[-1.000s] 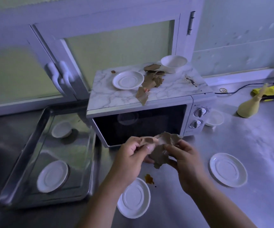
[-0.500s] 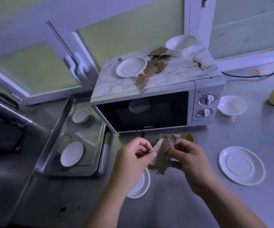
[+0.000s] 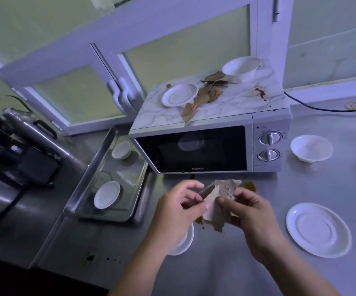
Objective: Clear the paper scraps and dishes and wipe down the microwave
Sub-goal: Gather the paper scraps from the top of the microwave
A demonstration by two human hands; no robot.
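The left hand [image 3: 177,208] and right hand [image 3: 251,212] are gripping a crumpled brown paper wad [image 3: 217,195] between them, above the grey steel counter [image 3: 301,189] just in front of the white marble-topped microwave [image 3: 194,148]. Torn brown paper scraps [image 3: 202,97] are lying on the microwave's top between a white round saucer [image 3: 179,95] and a white ceramic bowl [image 3: 241,68]. A shiny steel tray [image 3: 81,189] is sitting to the microwave's left, holding a second white saucer [image 3: 107,194] and a small white cup-like bowl [image 3: 121,149].
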